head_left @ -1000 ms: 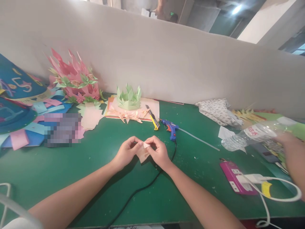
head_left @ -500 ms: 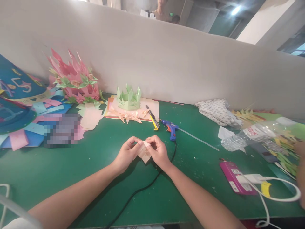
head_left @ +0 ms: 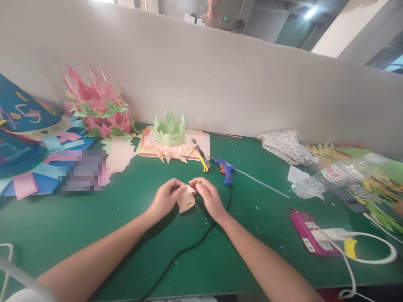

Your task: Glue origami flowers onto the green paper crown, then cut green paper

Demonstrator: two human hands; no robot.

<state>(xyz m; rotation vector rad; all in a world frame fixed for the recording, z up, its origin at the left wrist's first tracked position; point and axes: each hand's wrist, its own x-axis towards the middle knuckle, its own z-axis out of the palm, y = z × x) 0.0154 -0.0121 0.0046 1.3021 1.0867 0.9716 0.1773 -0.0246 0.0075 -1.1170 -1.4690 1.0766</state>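
Observation:
A small piece of folded peach paper (head_left: 187, 203) hangs just above the green table between my two hands. My left hand (head_left: 166, 197) pinches its upper left part between thumb and fingers. My right hand (head_left: 209, 199) has its fingers curled at the paper's upper right corner, where a small flap stands out; the exact contact of its fingertips is partly hidden. Beyond the hands lie a blue hot glue gun (head_left: 225, 168) with a long glue stick in it and a yellow utility knife (head_left: 201, 155).
A green paper crown (head_left: 170, 131) and peach paper flowers (head_left: 168, 153) rest on stacked sheets at the back. Pink paper crowns (head_left: 97, 102) and blue hats (head_left: 23, 113) stand left. Rightward are a plastic bottle (head_left: 333, 176) and a purple power strip (head_left: 310, 235). A black cord (head_left: 185, 250) crosses the table.
The paper has turned and shifted slightly left, showing a folded pocket at its lower end. My right thumb has drawn back from the paper's face toward its corner.

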